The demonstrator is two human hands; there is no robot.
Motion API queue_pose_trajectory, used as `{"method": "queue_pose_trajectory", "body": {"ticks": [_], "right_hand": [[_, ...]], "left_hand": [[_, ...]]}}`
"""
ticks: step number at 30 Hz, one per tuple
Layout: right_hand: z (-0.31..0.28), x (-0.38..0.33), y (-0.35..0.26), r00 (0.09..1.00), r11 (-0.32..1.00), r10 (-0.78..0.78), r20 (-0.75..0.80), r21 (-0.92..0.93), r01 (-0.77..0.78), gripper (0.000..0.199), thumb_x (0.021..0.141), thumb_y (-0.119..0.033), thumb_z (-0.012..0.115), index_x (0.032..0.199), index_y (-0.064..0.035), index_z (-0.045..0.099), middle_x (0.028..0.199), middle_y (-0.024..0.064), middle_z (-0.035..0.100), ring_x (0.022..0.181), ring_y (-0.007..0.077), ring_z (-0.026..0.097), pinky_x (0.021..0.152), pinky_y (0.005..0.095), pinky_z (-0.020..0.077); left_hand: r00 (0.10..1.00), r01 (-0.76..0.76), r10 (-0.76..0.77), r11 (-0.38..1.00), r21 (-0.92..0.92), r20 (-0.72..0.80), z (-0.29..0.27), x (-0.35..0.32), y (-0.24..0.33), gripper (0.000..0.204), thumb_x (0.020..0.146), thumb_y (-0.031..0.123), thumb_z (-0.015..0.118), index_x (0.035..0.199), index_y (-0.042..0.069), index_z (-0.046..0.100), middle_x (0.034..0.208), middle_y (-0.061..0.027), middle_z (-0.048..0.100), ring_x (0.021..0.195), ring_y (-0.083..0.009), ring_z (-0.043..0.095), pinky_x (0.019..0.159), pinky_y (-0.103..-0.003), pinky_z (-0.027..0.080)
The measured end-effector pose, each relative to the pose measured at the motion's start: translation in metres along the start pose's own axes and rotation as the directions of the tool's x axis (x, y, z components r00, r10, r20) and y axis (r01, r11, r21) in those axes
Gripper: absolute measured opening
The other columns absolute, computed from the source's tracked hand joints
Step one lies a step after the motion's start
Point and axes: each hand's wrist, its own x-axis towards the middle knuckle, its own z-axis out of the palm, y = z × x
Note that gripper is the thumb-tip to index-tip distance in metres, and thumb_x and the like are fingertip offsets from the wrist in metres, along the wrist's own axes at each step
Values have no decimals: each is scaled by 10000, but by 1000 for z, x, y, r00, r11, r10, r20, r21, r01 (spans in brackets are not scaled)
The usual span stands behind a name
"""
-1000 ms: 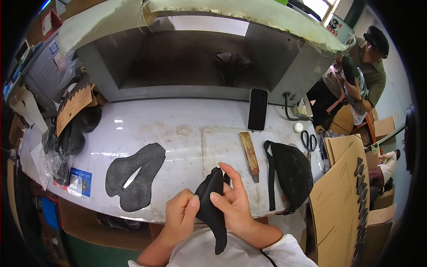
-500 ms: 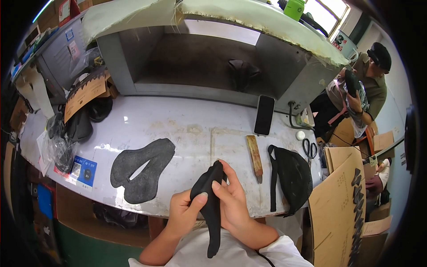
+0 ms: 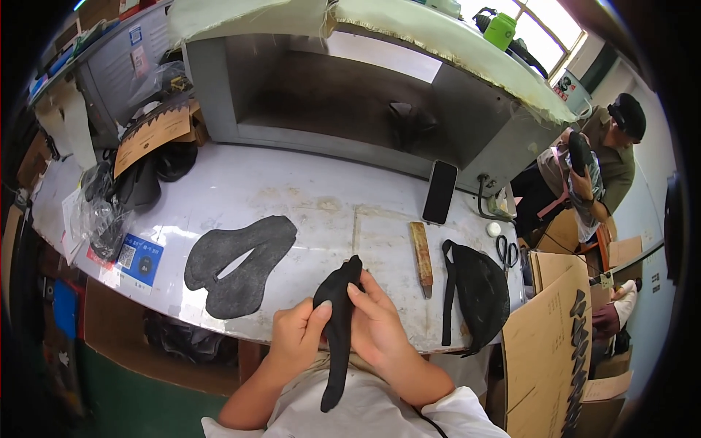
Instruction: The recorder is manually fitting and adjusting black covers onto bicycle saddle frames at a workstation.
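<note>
Both forearms come in from near edge, hands raised in front of the torso at near side of the surface (image 3: 219,175), palms turned toward each other; left hand (image 3: 296,330) fingers curled tight, thumb pressed on left edge of the black fabric piece (image 3: 338,328); right hand (image 3: 380,328) fingers half-curled behind its far end, thumb on its right edge, pinching it; piece sits between the two hands, narrow tail hanging down toward the white shirt (image 3: 350,398); flat slotted black piece (image 3: 241,292) lies farther left, wood-handled blade (image 3: 420,252) to the right
</note>
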Motion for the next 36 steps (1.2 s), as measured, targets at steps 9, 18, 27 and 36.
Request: {"method": "queue_pose_trajectory", "body": {"ticks": [9,18,27,36], "right_hand": [[-35,15,-12,520,834,-175,836,407,-373,778,931,-727,299,1341,-70,369,612,0,353,521,139,346,524,309,292],[-18,5,7,676,968,41,735,138,-210,912,891,-786,204,1541,-151,136,770,118,515,676,221,518,678,360,445],[-63,-4,5,722,860,154,674,-452,239,966,935,-687,358,1528,5,41,1227,214,567,1114,281,564,1018,438,375],[-90,3,-9,822,840,51,568,-469,272,868,959,-626,388,1487,29,176,1045,228,639,937,293,622,904,441,448]], "left_hand": [[819,558,-495,570,-603,290,0,-44,-29,328,1028,284,406,952,21,586,747,-42,557,575,-81,496,514,-202,391],[976,211,-197,738,-640,94,-13,-87,-21,424,1021,390,383,785,56,493,666,-21,456,588,-131,439,529,-261,339],[10,239,74,968,75,-997,-148,-240,-231,414,1003,398,443,1069,3,550,992,-104,577,833,-144,535,718,-296,434],[473,162,181,944,287,-862,-123,-97,-100,243,941,118,590,1159,25,539,1153,-65,564,972,-193,546,862,-334,446]]}}
